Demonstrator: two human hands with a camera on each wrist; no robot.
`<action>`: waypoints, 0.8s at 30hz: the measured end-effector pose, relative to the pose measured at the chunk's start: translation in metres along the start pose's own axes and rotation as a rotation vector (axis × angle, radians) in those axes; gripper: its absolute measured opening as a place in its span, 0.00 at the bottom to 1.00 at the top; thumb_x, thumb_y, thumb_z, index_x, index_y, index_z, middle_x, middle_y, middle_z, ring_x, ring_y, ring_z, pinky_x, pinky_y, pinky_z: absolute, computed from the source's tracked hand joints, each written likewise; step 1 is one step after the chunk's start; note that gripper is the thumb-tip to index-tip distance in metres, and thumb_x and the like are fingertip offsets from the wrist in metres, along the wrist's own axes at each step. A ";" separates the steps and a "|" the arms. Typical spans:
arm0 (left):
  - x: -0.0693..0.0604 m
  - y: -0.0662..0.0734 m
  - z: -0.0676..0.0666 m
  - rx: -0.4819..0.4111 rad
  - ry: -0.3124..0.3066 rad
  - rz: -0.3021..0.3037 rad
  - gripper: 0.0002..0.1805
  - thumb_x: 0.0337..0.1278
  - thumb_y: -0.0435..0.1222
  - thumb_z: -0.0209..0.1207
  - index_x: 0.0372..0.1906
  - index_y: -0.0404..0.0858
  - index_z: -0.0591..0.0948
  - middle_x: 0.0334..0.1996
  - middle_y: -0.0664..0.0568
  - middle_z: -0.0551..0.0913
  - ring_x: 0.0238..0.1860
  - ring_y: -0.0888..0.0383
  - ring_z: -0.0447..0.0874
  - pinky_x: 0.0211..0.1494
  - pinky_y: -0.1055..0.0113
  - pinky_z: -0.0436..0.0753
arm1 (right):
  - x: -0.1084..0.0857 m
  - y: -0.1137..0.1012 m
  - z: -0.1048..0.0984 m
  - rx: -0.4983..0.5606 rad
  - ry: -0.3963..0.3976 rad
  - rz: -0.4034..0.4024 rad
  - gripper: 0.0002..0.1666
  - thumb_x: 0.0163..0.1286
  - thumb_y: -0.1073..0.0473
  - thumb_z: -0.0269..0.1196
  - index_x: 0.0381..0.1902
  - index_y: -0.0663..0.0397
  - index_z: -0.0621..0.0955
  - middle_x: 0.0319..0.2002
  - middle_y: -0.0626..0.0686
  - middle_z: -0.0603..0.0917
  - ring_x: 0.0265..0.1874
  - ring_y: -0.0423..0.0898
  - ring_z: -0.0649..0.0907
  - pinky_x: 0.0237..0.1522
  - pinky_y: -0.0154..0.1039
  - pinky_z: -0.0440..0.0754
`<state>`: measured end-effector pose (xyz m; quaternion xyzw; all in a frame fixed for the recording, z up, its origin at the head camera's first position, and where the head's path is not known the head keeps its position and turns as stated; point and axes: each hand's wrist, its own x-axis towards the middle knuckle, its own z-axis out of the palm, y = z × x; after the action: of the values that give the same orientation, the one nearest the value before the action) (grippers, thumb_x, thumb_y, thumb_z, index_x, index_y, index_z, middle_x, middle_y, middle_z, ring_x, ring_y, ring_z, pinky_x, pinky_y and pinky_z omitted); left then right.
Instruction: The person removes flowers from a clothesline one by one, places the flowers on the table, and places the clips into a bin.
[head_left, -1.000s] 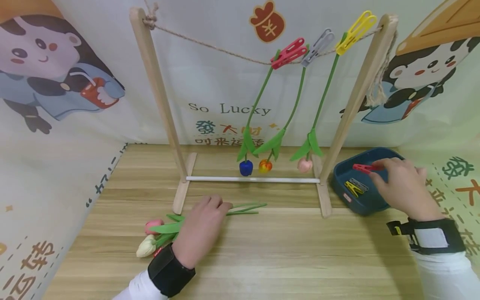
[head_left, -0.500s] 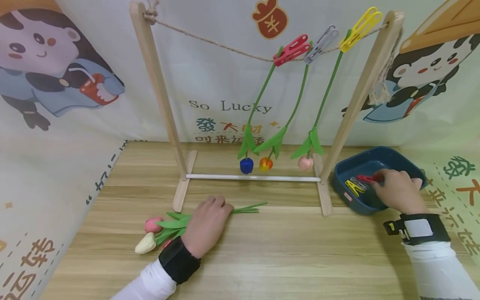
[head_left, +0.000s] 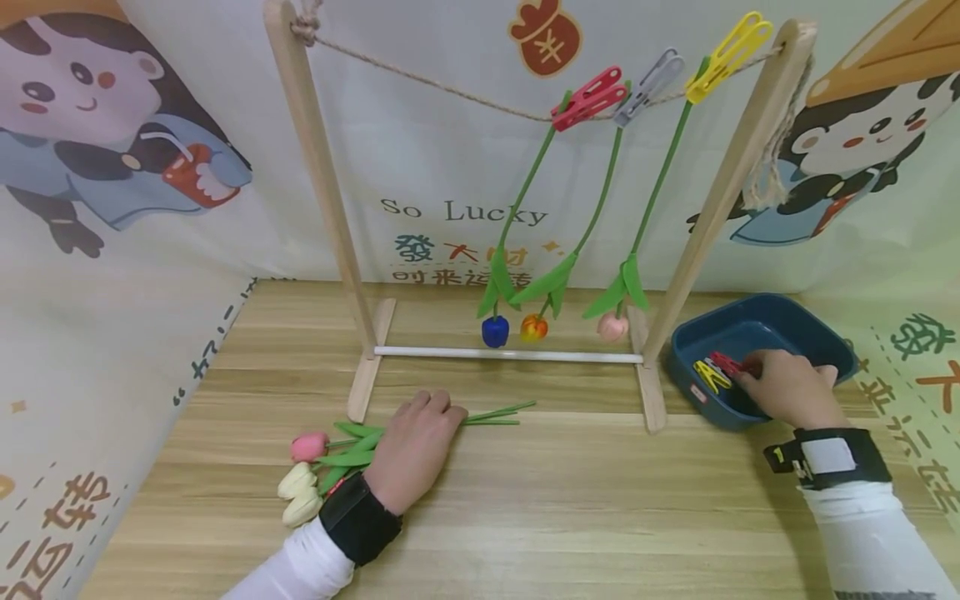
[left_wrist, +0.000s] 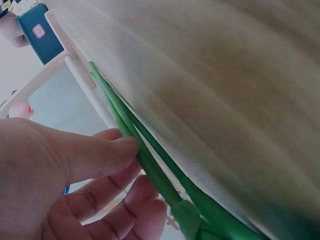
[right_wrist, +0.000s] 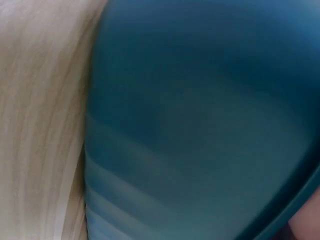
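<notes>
Your left wrist view shows what the head view hides: your left hand [head_left: 416, 454] pinches green stems [left_wrist: 155, 174] between thumb and finger, their pink bloom [head_left: 309, 447] and cream blooms [head_left: 297, 481] lying to its left on the table [head_left: 570, 500]. Your right hand [head_left: 795, 387] is in the blue bin [head_left: 750, 310], fingertips at the red clip [head_left: 723, 362], but whether they grip it I cannot tell, the right wrist view showing mostly bin wall. Bare table lies open between your hands, while the rack's right foot [head_left: 651, 400] stands just beside the bin.
</notes>
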<state>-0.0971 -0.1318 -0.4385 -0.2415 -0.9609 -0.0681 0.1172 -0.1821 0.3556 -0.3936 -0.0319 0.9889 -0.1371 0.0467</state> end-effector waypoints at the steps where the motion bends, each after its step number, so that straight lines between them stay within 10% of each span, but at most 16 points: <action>1: 0.000 0.000 0.000 0.000 0.001 0.000 0.14 0.63 0.22 0.67 0.49 0.38 0.89 0.39 0.48 0.82 0.43 0.47 0.82 0.46 0.53 0.86 | 0.000 0.000 0.000 -0.001 -0.002 0.004 0.22 0.77 0.56 0.63 0.53 0.74 0.83 0.46 0.71 0.87 0.42 0.70 0.83 0.39 0.65 0.62; 17: 0.010 -0.002 -0.033 -0.044 0.035 -0.020 0.20 0.64 0.20 0.64 0.59 0.34 0.86 0.47 0.43 0.85 0.49 0.43 0.83 0.54 0.50 0.86 | -0.015 -0.016 -0.023 -0.014 0.155 -0.075 0.25 0.77 0.56 0.64 0.58 0.74 0.81 0.49 0.73 0.86 0.46 0.74 0.82 0.41 0.70 0.60; 24: 0.022 -0.007 -0.062 -0.117 0.168 -0.054 0.20 0.64 0.25 0.69 0.61 0.32 0.84 0.48 0.43 0.84 0.48 0.43 0.82 0.51 0.51 0.85 | -0.033 -0.060 -0.067 -0.026 0.273 -0.169 0.22 0.78 0.56 0.65 0.59 0.69 0.81 0.46 0.70 0.88 0.44 0.71 0.83 0.41 0.67 0.59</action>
<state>-0.1077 -0.1394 -0.3736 -0.2154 -0.9482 -0.1471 0.1812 -0.1531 0.3180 -0.3101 -0.0967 0.9816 -0.1309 -0.1001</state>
